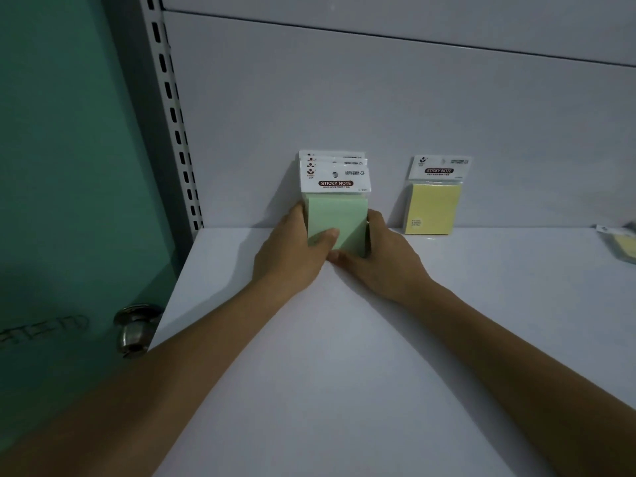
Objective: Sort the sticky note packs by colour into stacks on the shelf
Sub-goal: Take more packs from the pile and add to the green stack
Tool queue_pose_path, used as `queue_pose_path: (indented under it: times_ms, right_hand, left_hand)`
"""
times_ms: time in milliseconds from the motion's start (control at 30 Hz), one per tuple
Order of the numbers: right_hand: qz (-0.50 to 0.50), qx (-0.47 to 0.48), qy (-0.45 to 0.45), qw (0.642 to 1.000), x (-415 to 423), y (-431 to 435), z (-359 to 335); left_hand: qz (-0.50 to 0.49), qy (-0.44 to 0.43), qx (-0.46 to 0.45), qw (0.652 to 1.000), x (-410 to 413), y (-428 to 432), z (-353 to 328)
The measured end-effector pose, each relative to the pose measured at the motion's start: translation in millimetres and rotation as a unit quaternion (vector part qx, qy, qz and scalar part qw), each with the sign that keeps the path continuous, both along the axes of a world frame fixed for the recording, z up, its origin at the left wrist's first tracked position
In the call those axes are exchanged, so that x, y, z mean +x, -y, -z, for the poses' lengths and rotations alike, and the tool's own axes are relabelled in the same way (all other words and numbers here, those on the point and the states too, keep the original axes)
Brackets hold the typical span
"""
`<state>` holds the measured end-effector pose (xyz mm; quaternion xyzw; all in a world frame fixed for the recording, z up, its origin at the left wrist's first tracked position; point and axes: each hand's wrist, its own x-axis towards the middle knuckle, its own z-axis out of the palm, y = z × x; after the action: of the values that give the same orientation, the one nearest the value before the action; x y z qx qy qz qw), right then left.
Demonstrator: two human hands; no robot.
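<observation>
**Green stack gripped from both sides**

So my left hand (292,249) has its thumb across the front of the pale green sticky note packs (335,215), with the fingers wrapped round their left edge. My right hand (382,259) grips the right edge. Both arms are stretched forward. The packs stand on the white shelf (344,373) against its back panel, white header cards fanned. A yellow sticky note pack (433,210) leans nearby to the right.

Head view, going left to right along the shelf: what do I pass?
door knob → slotted upright → left hand → green sticky note stack → right hand → yellow pack → cut-off pack at right edge
</observation>
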<state>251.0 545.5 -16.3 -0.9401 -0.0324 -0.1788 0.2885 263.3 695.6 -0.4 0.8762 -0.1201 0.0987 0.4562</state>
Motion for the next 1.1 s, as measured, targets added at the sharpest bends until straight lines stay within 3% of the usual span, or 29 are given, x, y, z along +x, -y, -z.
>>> queue_pose_path:
  times_ms: [567, 700, 833, 1100]
  right_hand:
    - [-0.001, -0.01, -0.011, 1.0, -3.0, -0.8, -2.7]
    - [-0.015, 0.084, -0.052, 0.995, -14.0, 1.2, -15.5]
    - [-0.031, 0.129, -0.08, 0.988, -43.0, 14.3, -18.6]
    - [-0.028, 0.074, -0.051, 0.996, -154.0, 80.7, -24.9]
  left_hand:
    - [-0.012, 0.014, 0.069, 0.997, 1.7, 2.6, 2.7]
    - [0.006, -0.005, 0.034, 0.999, -5.2, -2.0, -3.5]
    - [-0.044, -0.004, 0.089, 0.995, -21.2, -2.9, -6.9]
    - [-0.131, 0.039, 0.148, 0.98, -101.2, 46.8, -21.5]
